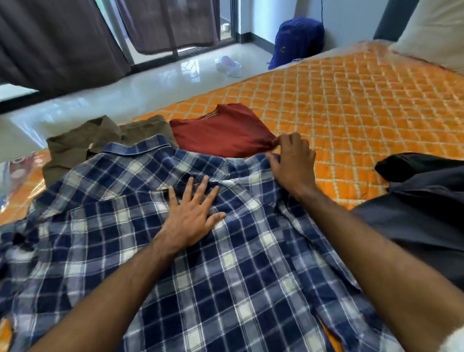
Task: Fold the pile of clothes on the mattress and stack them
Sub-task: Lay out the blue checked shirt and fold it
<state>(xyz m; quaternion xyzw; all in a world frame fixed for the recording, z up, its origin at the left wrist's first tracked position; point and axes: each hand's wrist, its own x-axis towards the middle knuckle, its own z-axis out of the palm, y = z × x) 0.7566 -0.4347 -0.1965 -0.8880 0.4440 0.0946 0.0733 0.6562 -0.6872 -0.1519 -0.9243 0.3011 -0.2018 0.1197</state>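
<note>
Plaid shirt [176, 271] lies spread on the mattress [355, 112] — left hand [192, 214] pressed flat on it, fingers straight. Right hand [291, 162] pinches its shoulder edge beside the red shirt [218, 134].

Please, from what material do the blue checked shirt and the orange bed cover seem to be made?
The blue checked shirt looks like thin woven cotton, matte: the checks seem woven in, and it creases softly. The orange bed cover seems quilted fabric with a slight sheen: stitched diamond lines puff it. The fibre cannot be confirmed.

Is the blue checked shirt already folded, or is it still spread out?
Spread out. The blue checked shirt lies flat and open across the mattress, collar away from the person, left hand flat on it.
</note>
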